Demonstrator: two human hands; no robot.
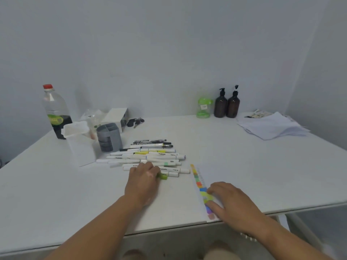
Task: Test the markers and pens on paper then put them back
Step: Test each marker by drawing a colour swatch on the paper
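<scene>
Near the front edge of the smooth white table (244,156), the left hand (143,182) curls its fingers round a stubby green-capped marker (163,176), at the six o'clock end of a loose row of slim white plastic markers and pens (150,156). At three o'clock from it, the right hand (232,201) lies with relaxed fingers pressing a flat paper sheet (203,177), whose left margin bears blocky colour swatches (197,180); a grey round compartmented holder (109,136) stands at eleven o'clock of the row
</scene>
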